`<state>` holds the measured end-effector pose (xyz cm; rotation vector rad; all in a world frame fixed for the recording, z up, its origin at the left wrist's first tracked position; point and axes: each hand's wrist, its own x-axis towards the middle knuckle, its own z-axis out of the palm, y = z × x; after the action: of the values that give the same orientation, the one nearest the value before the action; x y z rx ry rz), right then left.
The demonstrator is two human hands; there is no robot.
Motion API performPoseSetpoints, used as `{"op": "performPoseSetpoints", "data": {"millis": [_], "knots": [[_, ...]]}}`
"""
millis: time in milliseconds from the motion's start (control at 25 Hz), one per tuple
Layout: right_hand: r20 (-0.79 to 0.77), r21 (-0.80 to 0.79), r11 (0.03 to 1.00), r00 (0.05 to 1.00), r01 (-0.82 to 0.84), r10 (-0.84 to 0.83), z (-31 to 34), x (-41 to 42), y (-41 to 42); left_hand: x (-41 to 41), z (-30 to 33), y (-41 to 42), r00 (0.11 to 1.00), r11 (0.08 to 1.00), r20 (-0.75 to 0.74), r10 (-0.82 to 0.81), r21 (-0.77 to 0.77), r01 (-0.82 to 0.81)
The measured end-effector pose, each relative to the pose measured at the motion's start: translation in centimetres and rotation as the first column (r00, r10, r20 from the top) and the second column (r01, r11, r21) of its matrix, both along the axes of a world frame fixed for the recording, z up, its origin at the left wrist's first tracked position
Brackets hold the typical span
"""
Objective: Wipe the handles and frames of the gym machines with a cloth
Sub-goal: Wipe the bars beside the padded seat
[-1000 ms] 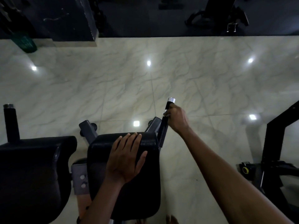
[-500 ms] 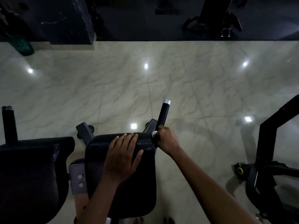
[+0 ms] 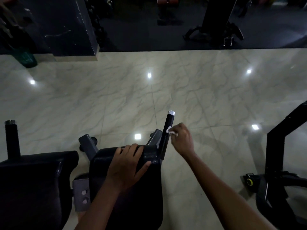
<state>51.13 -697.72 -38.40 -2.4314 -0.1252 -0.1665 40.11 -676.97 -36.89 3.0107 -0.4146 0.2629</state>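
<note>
A black upright handle (image 3: 167, 128) with a silver cap rises at the right side of a black arm pad (image 3: 131, 180). My right hand (image 3: 181, 138) pinches a small white cloth (image 3: 169, 130) and holds it against the right side of the handle, about midway up. My left hand (image 3: 127, 165) rests flat on the top of the pad, fingers spread. A second black handle (image 3: 12, 138) stands at the far left behind another black pad (image 3: 33, 188). Grey frame tubes (image 3: 87, 144) stick out behind the pads.
Pale marble floor tiles (image 3: 149, 97) stretch ahead. A black machine frame (image 3: 275, 155) with a yellow knob (image 3: 249, 181) stands at the right. A dark pillar (image 3: 66, 25), a green bin (image 3: 26, 57) and more machines on a dark mat lie at the back.
My right hand slid down the handle to its base, then came back up to the middle, the white cloth now showing. My left hand stayed on the pad.
</note>
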Motion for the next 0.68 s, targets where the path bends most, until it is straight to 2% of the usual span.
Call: {"op": "performPoseSetpoints", "data": {"millis": [40, 120, 280, 360, 560, 680], "knots": [[-0.006, 0.069, 0.993, 0.995, 0.099, -0.099, 0.3, 1.2, -0.1, 0.2, 0.0, 0.2, 1.0, 1.0, 0.001, -0.016, -0.002, 0.016], [-0.118, 0.206, 0.942, 0.962, 0.266, -0.246, 0.4, 3.6, -0.1, 0.2, -0.3, 0.3, 1.0, 1.0, -0.01, -0.014, -0.02, 0.014], [-0.265, 0.324, 0.838, 0.893, 0.438, -0.364, 1.3, 5.7, 1.2, 0.0, -0.6, 0.3, 0.999, 1.0, -0.033, -0.001, -0.008, 0.001], [-0.312, 0.306, 0.815, 0.861, 0.492, -0.403, 1.3, 5.9, 1.9, 0.1, -0.6, 0.3, 0.999, 1.0, -0.034, -0.001, -0.003, 0.001], [-0.296, 0.075, 0.901, 0.872, 0.427, -0.389, 0.3, 4.8, 2.9, 0.0, -0.6, 0.3, 0.998, 1.0, -0.058, 0.015, 0.008, -0.014], [-0.32, 0.046, 0.907, 0.866, 0.42, -0.385, -0.1, 2.9, 3.1, -0.1, -0.4, 0.1, 0.998, 1.0, -0.055, 0.023, 0.0, -0.023]]}}
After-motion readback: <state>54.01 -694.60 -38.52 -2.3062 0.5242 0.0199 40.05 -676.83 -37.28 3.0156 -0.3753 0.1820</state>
